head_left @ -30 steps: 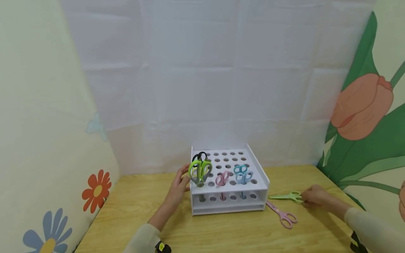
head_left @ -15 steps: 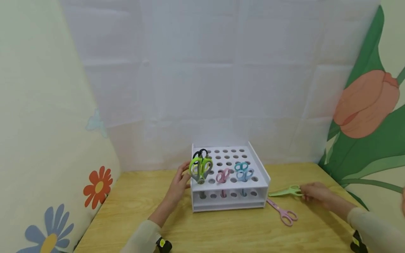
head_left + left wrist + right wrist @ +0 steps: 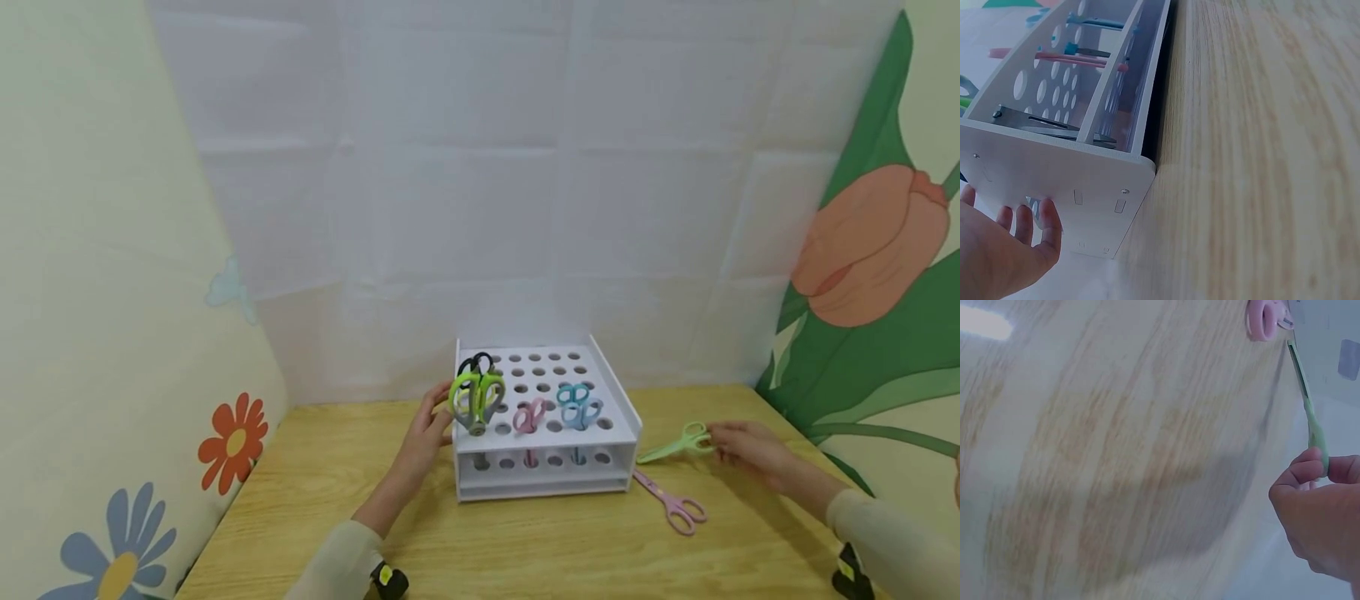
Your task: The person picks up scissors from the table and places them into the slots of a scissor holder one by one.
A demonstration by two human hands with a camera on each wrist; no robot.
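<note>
My right hand point(image 3: 753, 454) pinches the light green scissors point(image 3: 678, 443) by a handle ring, thumb against fingers in the right wrist view. Their handles are raised off the table, while the tip points down-left beside the rack. My left hand point(image 3: 1013, 247) rests its fingertips on the side wall of the white holed rack point(image 3: 547, 447). Pink scissors point(image 3: 675, 506) lie just in front of the green ones, tips near the rack's right front corner. Upright in the rack's holes stand green-grey scissors point(image 3: 477, 404), pink ones point(image 3: 529, 414), blue ones point(image 3: 582, 413) and teal ones point(image 3: 572, 393).
Black-handled scissors point(image 3: 476, 362) stand behind the green-grey pair. The rack sits on a wood-grain table point(image 3: 555, 546), near a white sheet point(image 3: 465, 208) hanging behind. Flower-patterned panels point(image 3: 150, 333) flank both sides.
My right hand has raised the handle end of the green scissors from the table, so they now tilt. The left hand stays at the rack's side. The view has shifted slightly.
</note>
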